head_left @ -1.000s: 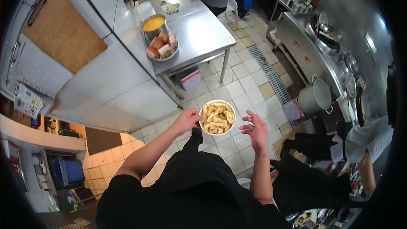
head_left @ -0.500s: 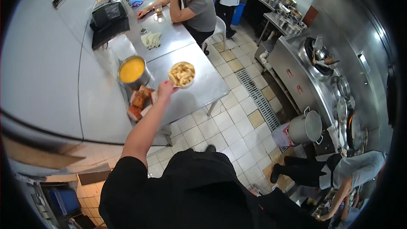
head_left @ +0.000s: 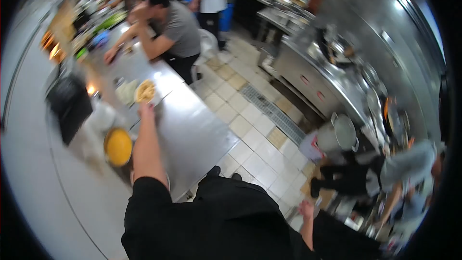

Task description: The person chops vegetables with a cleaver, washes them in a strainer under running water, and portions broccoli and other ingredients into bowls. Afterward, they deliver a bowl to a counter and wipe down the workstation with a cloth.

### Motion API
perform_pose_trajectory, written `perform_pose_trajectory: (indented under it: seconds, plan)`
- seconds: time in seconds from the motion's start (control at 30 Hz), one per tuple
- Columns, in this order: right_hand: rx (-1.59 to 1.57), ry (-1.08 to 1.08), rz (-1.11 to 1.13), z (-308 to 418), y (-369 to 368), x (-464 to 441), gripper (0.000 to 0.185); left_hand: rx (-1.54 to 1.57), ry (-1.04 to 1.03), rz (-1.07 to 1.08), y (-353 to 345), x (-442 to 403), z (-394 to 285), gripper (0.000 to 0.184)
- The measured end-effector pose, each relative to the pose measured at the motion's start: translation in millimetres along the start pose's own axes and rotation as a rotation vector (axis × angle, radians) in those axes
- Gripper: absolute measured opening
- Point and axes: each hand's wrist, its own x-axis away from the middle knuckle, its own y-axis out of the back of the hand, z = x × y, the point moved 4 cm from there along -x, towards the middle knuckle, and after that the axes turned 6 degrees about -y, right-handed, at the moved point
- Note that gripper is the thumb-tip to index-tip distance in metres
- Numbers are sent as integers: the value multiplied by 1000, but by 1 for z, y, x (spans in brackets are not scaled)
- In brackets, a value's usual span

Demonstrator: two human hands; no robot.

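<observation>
My left hand (head_left: 146,110) reaches forward over the steel table (head_left: 192,132), its fingers closed on the near rim of a small bowl (head_left: 146,91) of pale yellow, chunky food. Beside the bowl lies a pale crumpled cloth (head_left: 126,93). A metal pot (head_left: 119,147) of thick yellow liquid stands to the left of my forearm. My forearm and sleeve mostly hide what lies nearer on the table. Low on my right side hangs my right hand (head_left: 306,209), away from the table; its fingers are too blurred to make out.
A person in a grey shirt (head_left: 180,31) sits at the table's far right side, an arm resting on it. Another person (head_left: 406,168) bends over at lower right. A large pot (head_left: 337,132) stands by the steel counter (head_left: 308,74). A drain grate (head_left: 272,112) crosses the tiled floor.
My left hand has carried the bowl farther along the table, to beside the cloth. The view has shifted forward and turned. My right hand has come into view at lower right.
</observation>
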Motion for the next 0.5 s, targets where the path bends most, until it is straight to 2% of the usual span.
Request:
perform_pose_trajectory:
  seconds: [0.03,0.07,0.1,0.13,0.2,0.23,0.27,0.3,0.33,0.37,0.4,0.43,0.47,0.5]
  plan:
    - [-18,-4,-23,6,-9,7,21,-66,68,-89,4,-28,13,28]
    - [117,-3,-121,8,-15,11,25,-121,101,-102,6,-43,20,30]
    - [166,-8,-148,19,-26,29,38,-176,134,-114,9,-59,28,32]
    - [291,-66,-103,0,-24,26,45,-234,132,-86,1,-73,33,35]
    - [494,-32,-252,-5,-24,65,55,-481,5,71,-3,-94,37,40]
    - [493,-99,-329,-6,-20,88,59,-1206,-349,275,-1,-104,28,42]
    - [494,-166,-389,-12,-14,110,63,-1702,-664,326,0,-104,23,45]
    - [484,-232,-487,-29,1,131,66,-1870,-856,337,8,-103,18,48]
    - [477,-293,-576,-45,18,151,68,-1773,-840,242,6,-95,13,46]
    - [425,-329,-765,-59,40,174,72,-1443,-633,187,2,-76,17,44]
    - [376,-368,-951,-76,62,203,76,-733,-261,82,6,-59,32,42]
    - [371,-431,-1202,-118,97,218,83,-508,-111,59,-5,-27,44,41]
    - [181,-555,-1435,-102,114,263,90,-433,-2,97,-18,7,57,40]
    - [243,-660,-1458,-130,154,288,95,-390,102,159,-30,46,74,39]
